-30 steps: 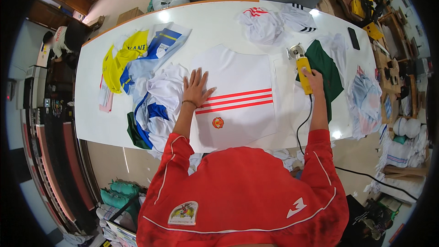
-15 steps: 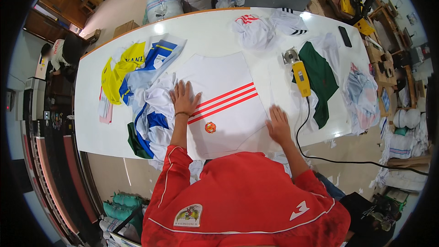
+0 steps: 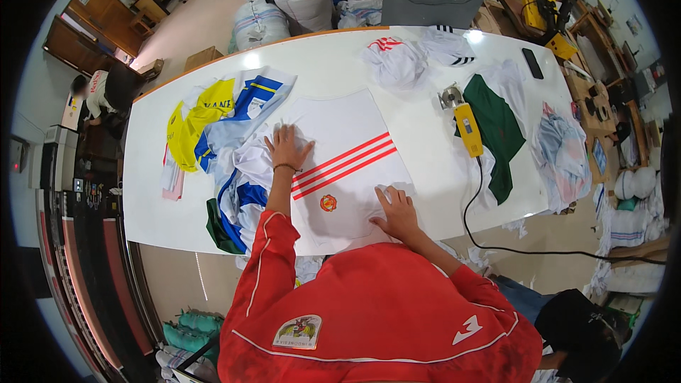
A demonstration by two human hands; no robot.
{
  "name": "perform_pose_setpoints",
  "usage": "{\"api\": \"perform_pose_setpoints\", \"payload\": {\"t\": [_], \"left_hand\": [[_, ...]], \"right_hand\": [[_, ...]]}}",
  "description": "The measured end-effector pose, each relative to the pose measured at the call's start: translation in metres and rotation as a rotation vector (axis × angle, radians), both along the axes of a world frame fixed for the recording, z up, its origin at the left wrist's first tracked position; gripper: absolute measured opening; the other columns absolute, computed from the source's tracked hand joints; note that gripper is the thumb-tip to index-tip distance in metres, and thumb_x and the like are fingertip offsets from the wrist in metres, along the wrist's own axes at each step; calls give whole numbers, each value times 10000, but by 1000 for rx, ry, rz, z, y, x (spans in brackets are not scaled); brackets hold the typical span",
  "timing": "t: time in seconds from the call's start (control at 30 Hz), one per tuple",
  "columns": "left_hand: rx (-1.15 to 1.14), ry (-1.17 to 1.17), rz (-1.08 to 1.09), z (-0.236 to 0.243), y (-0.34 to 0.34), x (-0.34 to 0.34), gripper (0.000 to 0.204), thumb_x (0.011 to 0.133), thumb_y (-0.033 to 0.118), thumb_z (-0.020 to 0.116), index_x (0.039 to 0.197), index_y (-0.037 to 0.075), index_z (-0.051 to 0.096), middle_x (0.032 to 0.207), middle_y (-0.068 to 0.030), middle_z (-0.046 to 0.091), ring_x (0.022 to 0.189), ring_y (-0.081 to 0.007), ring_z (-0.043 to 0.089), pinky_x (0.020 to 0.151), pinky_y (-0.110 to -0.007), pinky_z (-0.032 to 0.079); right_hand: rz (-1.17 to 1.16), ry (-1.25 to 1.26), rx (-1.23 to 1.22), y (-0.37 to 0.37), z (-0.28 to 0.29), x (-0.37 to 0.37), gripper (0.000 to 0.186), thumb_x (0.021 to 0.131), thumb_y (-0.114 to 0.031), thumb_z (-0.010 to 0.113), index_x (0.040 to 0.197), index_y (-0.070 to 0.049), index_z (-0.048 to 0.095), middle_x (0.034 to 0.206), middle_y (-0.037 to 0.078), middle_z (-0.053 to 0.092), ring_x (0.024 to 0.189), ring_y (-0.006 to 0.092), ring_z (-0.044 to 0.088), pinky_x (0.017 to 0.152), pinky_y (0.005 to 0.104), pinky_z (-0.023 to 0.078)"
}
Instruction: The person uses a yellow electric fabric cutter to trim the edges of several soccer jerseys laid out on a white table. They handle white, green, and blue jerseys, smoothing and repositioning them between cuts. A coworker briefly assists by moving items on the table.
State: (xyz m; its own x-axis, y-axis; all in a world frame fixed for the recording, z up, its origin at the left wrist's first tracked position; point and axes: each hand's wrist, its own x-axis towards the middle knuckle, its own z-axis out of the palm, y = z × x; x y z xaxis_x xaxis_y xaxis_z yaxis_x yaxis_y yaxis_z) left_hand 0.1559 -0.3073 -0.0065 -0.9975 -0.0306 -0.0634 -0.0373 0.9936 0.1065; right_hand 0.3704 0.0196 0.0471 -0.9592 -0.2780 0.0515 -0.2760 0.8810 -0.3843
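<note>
A white jersey panel (image 3: 344, 117) with three slanted red stripes and a small red-and-yellow crest (image 3: 328, 203) lies flat in front of me. My left hand (image 3: 286, 149) rests on its left edge, open, fingers spread, beside a heap of white and blue fabric (image 3: 252, 163). On the panel's lower right part lies my right hand (image 3: 397, 213), open with fingers apart, palm down. Neither hand grips anything. To the right, a yellow hand-held electric cloth cutter (image 3: 468, 130) with a round metal head lies against dark green fabric (image 3: 494, 128).
Yellow jersey fabric (image 3: 206, 113) lies at the table's left, white pieces (image 3: 394, 64) at the back. A black phone (image 3: 532, 64) is near the far right corner. The cutter's black cable (image 3: 525, 249) runs off right. People sit at far left and lower right.
My right hand has moved left from beside the panel's right edge onto its lower right part. My left hand stays on the left edge. The whole view has shifted slightly.
</note>
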Motion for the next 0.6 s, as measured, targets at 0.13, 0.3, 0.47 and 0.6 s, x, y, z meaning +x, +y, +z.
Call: {"api": "perform_pose_setpoints", "payload": {"t": [0.13, 0.3, 0.47, 0.6], "left_hand": [[30, 20, -245, 11, 28, 45, 1064, 794, 805, 688, 1556, 88, 495, 1498, -166, 548, 1442, -345, 453, 1271, -639, 158], [442, -16, -491, 7, 88, 153, 766, 846, 553, 782, 1412, 67, 610, 1161, -148, 669, 1072, -333, 617, 980, -531, 455], [946, -52, -143, -10, 105, 192, 291, 943, 194, 721, 1198, 54, 716, 899, -123, 679, 797, -265, 654, 745, -397, 525], [1260, 104, 118, 34, 103, 155, 281, 984, 130, 675, 1246, 31, 695, 893, -21, 671, 739, -75, 582, 670, -270, 495]], "right_hand": [[-84, -75, -112, 3, -59, -25, 551, 903, -373, 780, 1367, -118, 630, 1121, 135, 668, 1040, 316, 655, 849, 473, 532], [-249, -305, -713, 8, -45, -67, 139, 938, -120, 747, 1049, -34, 745, 990, 127, 761, 873, 226, 726, 769, 345, 557], [-89, -457, -996, 11, -16, -86, 221, 991, -194, 738, 1115, -10, 739, 946, 39, 744, 819, 129, 687, 696, 287, 532], [-361, -529, -1164, 18, 0, -106, 245, 1025, -238, 701, 1137, -20, 715, 909, 49, 719, 803, 114, 688, 638, 257, 527]]}}
